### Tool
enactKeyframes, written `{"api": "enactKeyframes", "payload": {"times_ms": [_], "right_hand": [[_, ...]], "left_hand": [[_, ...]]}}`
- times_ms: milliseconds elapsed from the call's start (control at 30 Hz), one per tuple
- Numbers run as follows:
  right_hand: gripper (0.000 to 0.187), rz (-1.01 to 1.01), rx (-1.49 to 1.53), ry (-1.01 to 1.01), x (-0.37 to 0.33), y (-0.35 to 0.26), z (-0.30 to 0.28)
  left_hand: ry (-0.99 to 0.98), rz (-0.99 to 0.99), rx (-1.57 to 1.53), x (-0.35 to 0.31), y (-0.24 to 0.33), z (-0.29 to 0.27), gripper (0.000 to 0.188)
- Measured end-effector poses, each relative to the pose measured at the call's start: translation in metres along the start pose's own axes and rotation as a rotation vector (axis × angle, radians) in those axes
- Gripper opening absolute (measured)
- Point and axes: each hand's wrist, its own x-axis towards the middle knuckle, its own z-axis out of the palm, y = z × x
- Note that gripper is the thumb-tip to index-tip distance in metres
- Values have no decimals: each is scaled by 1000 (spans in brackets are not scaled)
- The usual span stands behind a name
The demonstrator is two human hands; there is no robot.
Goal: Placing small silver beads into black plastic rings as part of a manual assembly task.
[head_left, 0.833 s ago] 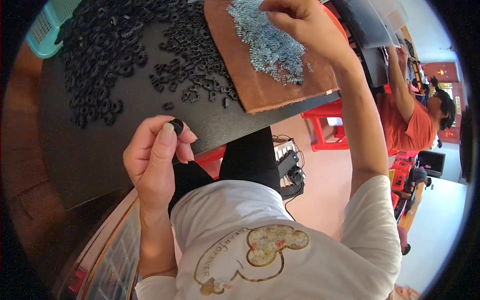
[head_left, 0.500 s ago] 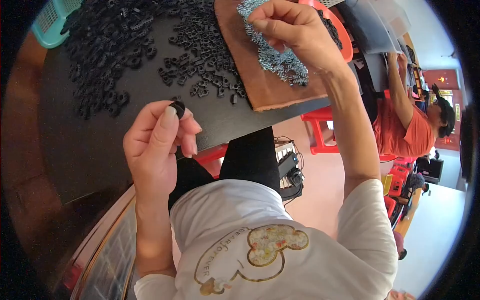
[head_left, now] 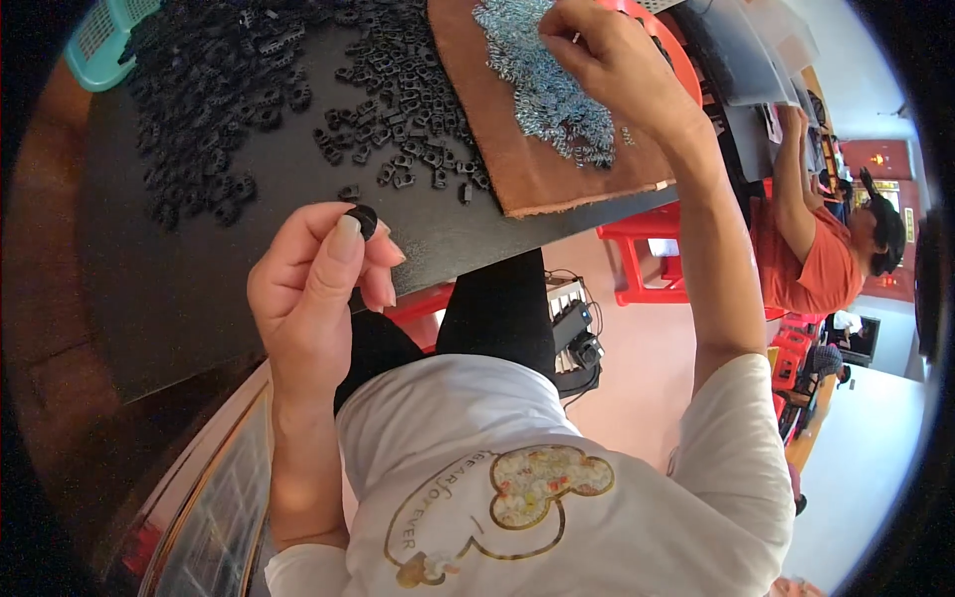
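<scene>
My left hand [head_left: 310,274] pinches a small black plastic part [head_left: 366,221] between thumb and forefinger, just off the table's near edge. Its other fingers curl loosely. Up at the right, my right hand [head_left: 622,75] is over a heap of small silvery metal springs [head_left: 557,104], with thumb and forefinger drawn together. A tiny pale glint shows near those fingertips, too small to make out. The springs lie on a brown mat [head_left: 537,194]. Left of the mat, many black plastic pieces [head_left: 423,119] are scattered, with a denser heap [head_left: 209,99] farther left.
A red tray [head_left: 678,60] stands behind my right hand, near a clear plastic bin [head_left: 751,60]. At the far left is a teal basket [head_left: 95,55]. The dark table [head_left: 179,308] ends before my lap. A red stool [head_left: 642,254] and a co-worker in orange [head_left: 811,259] are at the right.
My right hand has moved to the right across the springs, uncovering more of the heap. The left hand keeps its pinch on the black part and has barely shifted.
</scene>
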Motion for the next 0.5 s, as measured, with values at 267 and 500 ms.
{"api": "enactKeyframes", "payload": {"times_ms": [267,500], "right_hand": [[13,-112,-134,-224,4,-35,5],[11,-143,-176,-247,11,-34,1]], "left_hand": [[1,29,29,-1,-2,1,22],[22,15,21,0,0,4,22]]}}
